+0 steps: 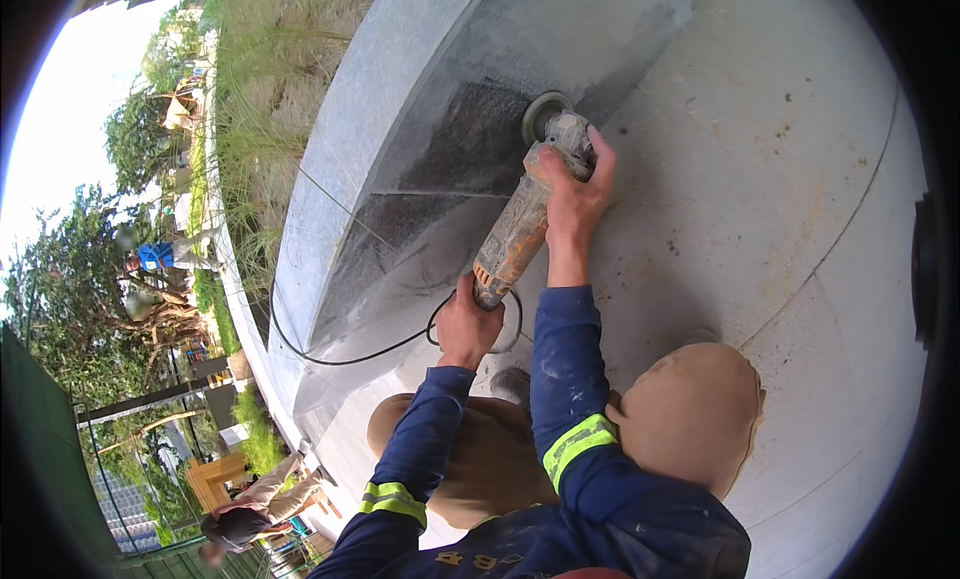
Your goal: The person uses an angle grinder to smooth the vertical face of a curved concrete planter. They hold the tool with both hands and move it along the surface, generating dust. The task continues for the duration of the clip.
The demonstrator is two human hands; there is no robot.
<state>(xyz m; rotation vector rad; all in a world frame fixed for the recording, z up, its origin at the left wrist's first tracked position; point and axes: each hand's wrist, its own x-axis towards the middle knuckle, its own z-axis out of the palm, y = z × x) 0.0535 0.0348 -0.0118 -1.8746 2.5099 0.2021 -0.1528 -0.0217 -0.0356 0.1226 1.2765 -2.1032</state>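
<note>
Both of my hands grip a worn, dusty orange-and-grey angle grinder [513,241]. My left hand [468,324] is closed around its rear end, where the black cord comes out. Up at the head, my right hand [575,201] wraps the gear housing with thumb and fingers. The grinder's round disc [545,116] lies against the side face of a grey stone curb [400,109]. Dark patches [480,129] mark the stone around the disc. Whether the disc is spinning, I cannot tell.
A black cord [350,362] loops from the grinder over the curb. Pale paving [760,179] with joints and brown spots spreads to the right. Grass [265,109] grows behind the curb. At lower left a person [250,514] bends; another in blue [160,256] stands farther off.
</note>
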